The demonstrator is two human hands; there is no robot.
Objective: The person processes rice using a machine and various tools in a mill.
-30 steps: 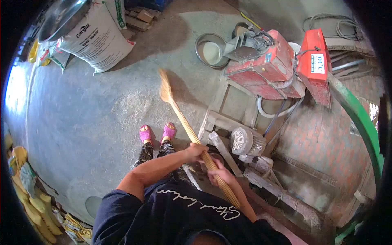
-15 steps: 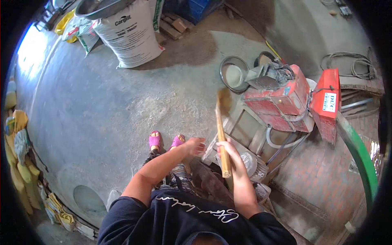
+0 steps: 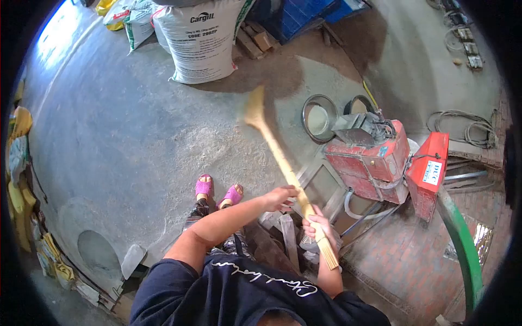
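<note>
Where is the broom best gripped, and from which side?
On the bare handle of the broom, near its upper end, not the flared bristles. Come from above: the stick slants down toward the floor, and left hand and right hand wrap it there, one ahead of the other.

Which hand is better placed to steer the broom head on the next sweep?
Probably left. The left hand grips the broom nearer its head; the right hand sits near the handle's end.
</note>
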